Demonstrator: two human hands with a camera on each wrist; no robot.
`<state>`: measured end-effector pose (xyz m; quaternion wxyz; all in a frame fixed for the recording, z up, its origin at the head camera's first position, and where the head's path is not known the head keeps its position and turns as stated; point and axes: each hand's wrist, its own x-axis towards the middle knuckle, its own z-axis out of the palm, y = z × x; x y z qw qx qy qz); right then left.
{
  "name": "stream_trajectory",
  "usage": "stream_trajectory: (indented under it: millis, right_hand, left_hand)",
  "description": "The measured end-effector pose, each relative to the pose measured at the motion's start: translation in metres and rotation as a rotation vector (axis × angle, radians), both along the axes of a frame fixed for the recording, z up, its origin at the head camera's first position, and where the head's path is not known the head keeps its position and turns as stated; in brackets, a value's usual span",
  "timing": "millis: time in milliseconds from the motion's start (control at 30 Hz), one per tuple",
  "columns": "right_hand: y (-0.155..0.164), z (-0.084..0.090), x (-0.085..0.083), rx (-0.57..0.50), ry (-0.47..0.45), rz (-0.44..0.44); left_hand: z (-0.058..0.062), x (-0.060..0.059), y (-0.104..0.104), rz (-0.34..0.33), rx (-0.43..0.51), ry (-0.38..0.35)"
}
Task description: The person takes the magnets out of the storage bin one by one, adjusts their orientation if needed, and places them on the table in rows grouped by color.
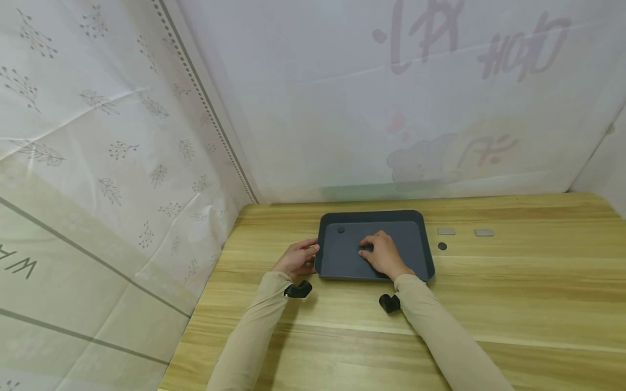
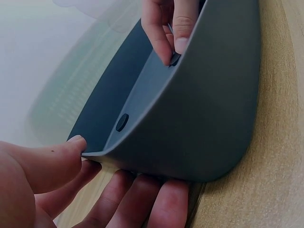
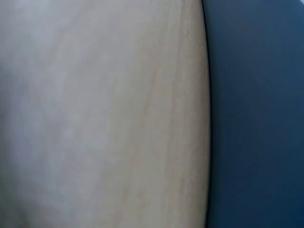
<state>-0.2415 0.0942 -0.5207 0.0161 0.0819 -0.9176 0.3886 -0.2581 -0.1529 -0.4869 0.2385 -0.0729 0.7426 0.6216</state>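
Note:
A dark grey tray [image 1: 374, 216] lies on the wooden table. My left hand [image 1: 298, 258] grips its left rim, thumb on the edge and fingers under the outer wall, as the left wrist view shows for the same hand [image 2: 90, 161]. My right hand [image 1: 379, 252] reaches into the tray, and its fingertips [image 2: 178, 35] pinch a small dark disc [image 2: 174, 60] against the floor. A second dark disc [image 1: 340, 229] lies near the tray's far left corner, the same disc [image 2: 122, 122] showing from the left wrist. The right wrist view is filled by blurred skin and the tray [image 3: 256, 114].
Right of the tray, two small grey square plates [image 1: 446, 231] [image 1: 483, 232] and one dark disc [image 1: 442, 246] lie on the wooden table [image 1: 513, 293]. White printed sheets [image 1: 122, 136] wall the table at the back and left.

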Motion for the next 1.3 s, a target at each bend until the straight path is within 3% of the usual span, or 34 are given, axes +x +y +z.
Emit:
stream_trajectory:
  millis: [1300]
  right_hand:
    - [0.0013, 0.0048, 0.0017, 0.002, -0.052, -0.043]
  left_hand:
    - [-0.001, -0.0006, -0.0016, -0.008, -0.008, 0.001]
